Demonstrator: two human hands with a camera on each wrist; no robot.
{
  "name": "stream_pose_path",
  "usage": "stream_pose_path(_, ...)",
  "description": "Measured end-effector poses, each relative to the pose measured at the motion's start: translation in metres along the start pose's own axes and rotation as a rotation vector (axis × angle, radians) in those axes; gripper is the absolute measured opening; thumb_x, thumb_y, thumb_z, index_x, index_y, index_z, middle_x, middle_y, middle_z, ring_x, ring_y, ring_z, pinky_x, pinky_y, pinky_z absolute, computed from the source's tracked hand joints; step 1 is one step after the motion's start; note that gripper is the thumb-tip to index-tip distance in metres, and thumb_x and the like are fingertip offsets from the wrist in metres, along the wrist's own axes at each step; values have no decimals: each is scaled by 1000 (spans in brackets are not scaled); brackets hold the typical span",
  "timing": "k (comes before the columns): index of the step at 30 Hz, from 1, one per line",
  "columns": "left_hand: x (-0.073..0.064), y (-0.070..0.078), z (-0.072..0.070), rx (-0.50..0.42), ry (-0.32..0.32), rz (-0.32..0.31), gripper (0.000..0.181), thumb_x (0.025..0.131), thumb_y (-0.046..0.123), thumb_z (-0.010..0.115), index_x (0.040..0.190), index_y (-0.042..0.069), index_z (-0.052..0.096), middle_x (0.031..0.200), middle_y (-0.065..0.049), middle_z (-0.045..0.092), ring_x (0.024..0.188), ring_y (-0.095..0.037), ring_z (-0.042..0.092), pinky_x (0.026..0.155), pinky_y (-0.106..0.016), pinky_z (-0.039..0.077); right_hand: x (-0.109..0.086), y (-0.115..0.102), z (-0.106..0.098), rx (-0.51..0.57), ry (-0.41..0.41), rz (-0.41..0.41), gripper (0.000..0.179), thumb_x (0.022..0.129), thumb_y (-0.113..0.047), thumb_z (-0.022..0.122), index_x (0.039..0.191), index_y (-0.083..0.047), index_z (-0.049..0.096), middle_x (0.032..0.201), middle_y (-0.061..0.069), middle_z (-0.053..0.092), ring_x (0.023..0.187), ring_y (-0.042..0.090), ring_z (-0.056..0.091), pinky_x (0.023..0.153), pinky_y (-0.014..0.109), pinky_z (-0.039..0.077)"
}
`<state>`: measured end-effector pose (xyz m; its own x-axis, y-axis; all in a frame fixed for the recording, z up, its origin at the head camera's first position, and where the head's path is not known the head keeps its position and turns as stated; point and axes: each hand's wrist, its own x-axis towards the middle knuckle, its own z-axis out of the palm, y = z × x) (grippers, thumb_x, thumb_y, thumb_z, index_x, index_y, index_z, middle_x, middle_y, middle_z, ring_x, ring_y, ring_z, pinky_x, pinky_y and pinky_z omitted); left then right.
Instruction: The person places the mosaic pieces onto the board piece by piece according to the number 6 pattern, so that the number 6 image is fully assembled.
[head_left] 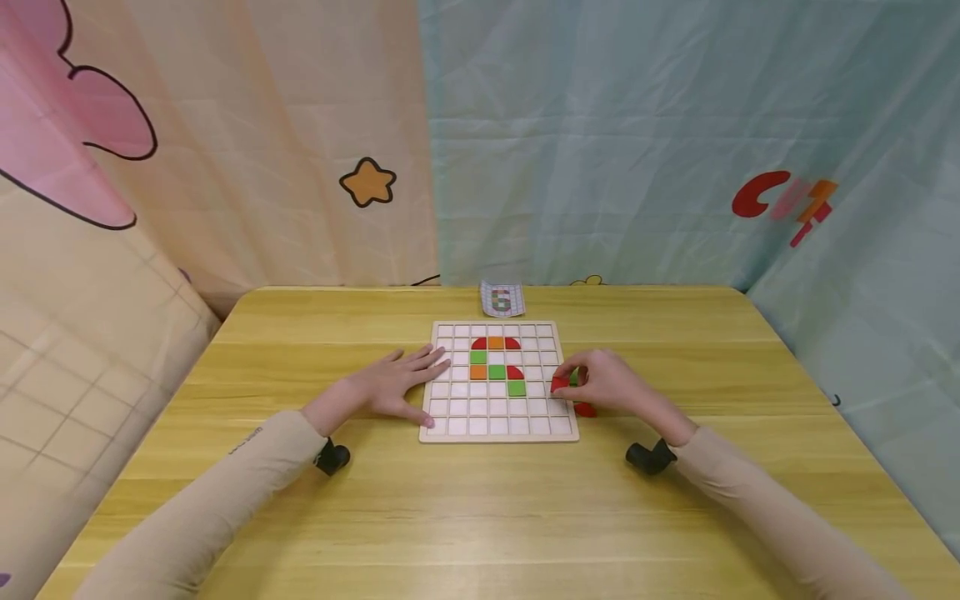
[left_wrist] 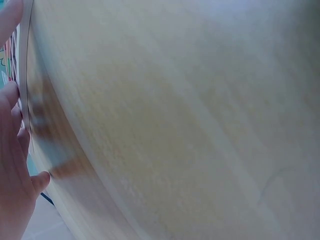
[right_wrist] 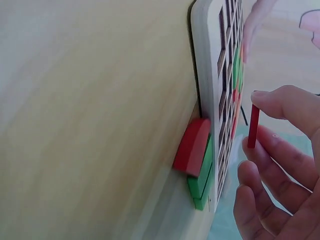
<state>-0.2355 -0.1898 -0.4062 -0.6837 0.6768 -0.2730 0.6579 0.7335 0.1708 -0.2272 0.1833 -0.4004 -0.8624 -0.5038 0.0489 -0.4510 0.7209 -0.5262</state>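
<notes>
A white gridded board in a pale wooden frame lies on the table, with several red, orange and green tiles set in its squares. My left hand rests with spread fingers on the board's left edge. Between thumb and fingertips my right hand pinches a red tile over the board's right edge; the right wrist view shows it edge-on. Beneath that hand, beside the frame, lie a loose red rounded piece and green tiles, partly hidden from above.
Behind the board, a small paper card printed with a coloured grid pattern lies near the far edge of the wooden table. Printed curtains hang behind and at both sides.
</notes>
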Motion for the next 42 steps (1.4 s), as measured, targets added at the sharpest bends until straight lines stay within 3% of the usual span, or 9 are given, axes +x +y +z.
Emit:
stream_pose_path(13,1,0,-1,7,-4,4,102,81,74,52,156,22,7,164,-3,-1,151,-26,0,117,-60,8,10,-15,9,-27,-13,-118,21,77,-27,80,94,-13,76,85,-5,68,66,6,51,59,19,43)
stream_pose_path(21,1,-1,-1,4,-3,3,102,81,73,53,156,22,7,164,-4,0,151,-27,1,117,-60,8,15,-22,17,-44,-56,-138,19,76,-30,80,92,-20,76,81,-9,64,62,5,50,57,20,41)
stream_pose_path(36,0,1,-2,26,-10,0,102,82,72,54,156,20,7,164,-6,0,151,-27,2,118,-59,8,22,-32,28,-58,-109,-186,18,79,-29,79,92,-18,75,77,-7,63,61,4,48,56,18,40)
stream_pose_path(42,-1,0,-1,23,-9,3,102,81,72,54,156,20,7,164,-5,0,151,-27,1,118,-59,8,23,-35,30,-58,-133,-163,19,79,-29,79,94,-18,76,79,-5,63,62,6,48,56,18,39)
